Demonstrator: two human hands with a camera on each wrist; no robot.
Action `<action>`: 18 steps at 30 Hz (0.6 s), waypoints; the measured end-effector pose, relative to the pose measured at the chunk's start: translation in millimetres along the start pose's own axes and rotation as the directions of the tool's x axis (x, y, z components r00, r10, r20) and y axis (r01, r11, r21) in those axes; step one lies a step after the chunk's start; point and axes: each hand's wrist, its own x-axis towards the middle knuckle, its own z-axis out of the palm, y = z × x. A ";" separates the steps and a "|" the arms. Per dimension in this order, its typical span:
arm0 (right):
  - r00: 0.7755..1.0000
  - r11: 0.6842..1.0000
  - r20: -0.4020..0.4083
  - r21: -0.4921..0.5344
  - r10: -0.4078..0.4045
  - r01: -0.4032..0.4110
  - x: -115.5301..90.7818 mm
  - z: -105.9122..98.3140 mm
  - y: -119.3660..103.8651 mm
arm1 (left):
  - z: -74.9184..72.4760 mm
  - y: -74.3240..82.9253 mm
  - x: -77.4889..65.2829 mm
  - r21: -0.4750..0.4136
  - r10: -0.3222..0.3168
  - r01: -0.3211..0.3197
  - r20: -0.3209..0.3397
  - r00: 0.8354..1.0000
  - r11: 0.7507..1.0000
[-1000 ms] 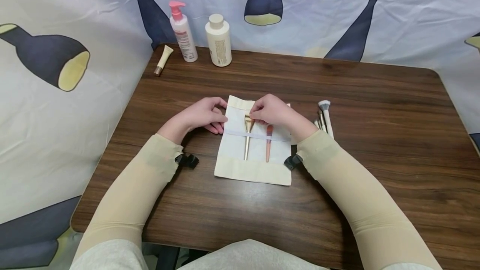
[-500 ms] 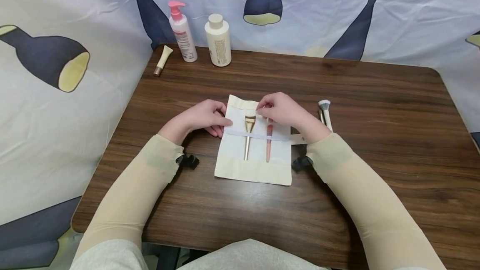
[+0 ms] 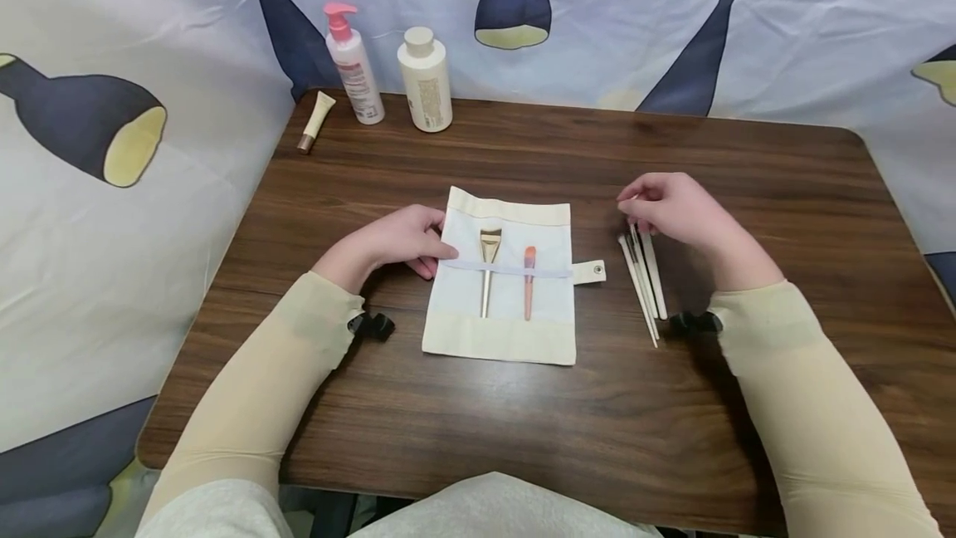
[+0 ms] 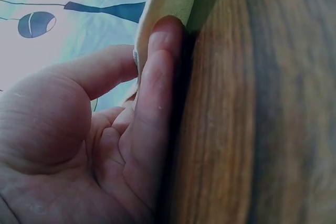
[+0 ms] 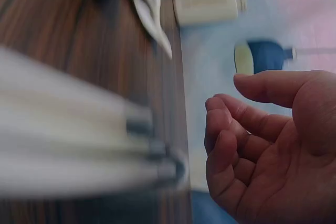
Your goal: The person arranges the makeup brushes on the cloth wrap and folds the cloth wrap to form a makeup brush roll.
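Grip Status

I see the left hand (image 3: 399, 237) pinch the pouch (image 3: 496, 342) at its left edge. The right hand (image 3: 675, 206) — loosely curled, thumb apart, holding nothing — is near the far ends of the white-handled brushes (image 3: 654, 276).

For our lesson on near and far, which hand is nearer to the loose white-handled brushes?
Right. The right hand is beside the bristle ends of the white-handled brushes; the left hand is farther off, pinching the left edge of the cream pouch.
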 end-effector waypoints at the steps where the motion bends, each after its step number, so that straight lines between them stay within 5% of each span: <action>1: 1.000 1.000 -0.010 -0.007 0.012 -0.013 -1.4 -4.3 5.4 | -0.3 0.6 -0.1 0.002 0.001 -0.001 0.002 1.000 1.000; 8: 0.995 0.992 0.004 -0.076 0.099 -0.098 8.1 -6.4 30.7 | -2.6 -5.1 -2.3 -0.010 -0.002 0.002 0.011 1.000 1.000; 18: 0.995 0.971 0.007 -0.218 0.104 -0.100 16.8 1.0 29.0 | -2.7 -2.9 -1.0 -0.026 0.019 -0.019 0.012 1.000 0.999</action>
